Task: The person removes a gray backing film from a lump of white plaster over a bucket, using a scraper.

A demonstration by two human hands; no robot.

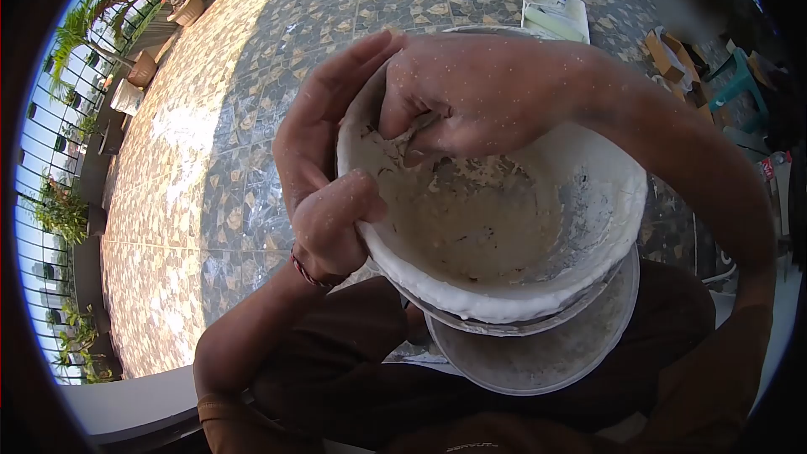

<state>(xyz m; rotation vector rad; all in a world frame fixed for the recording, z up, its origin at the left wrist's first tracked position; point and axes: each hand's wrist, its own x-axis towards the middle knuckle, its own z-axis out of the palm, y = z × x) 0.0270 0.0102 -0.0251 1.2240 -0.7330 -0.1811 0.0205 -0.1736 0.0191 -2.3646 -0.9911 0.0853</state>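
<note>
A white bucket (601,202) is tilted toward me. Thick white paint coats its rim, and dark flecks and patches of peeling film mark the inner walls and bottom. My left hand (324,151) is wrapped round the bucket's left side, the thumb over the rim. Inside the far left wall, my right hand (479,97) has its fingers curled and pressed together. A pale, ragged scrap shows at its fingertips, but I cannot make out what it is. White specks dot both hands. Under the bucket, near my lap, is a round translucent lid or shallow container (538,357).
A paint tray (580,21) with a roller (555,10) lies beyond the bucket on the patterned tile floor (252,202). Potted plants (143,67) line the railing at left. Cardboard boxes (668,57) and a green plastic stool (740,88) stand at right.
</note>
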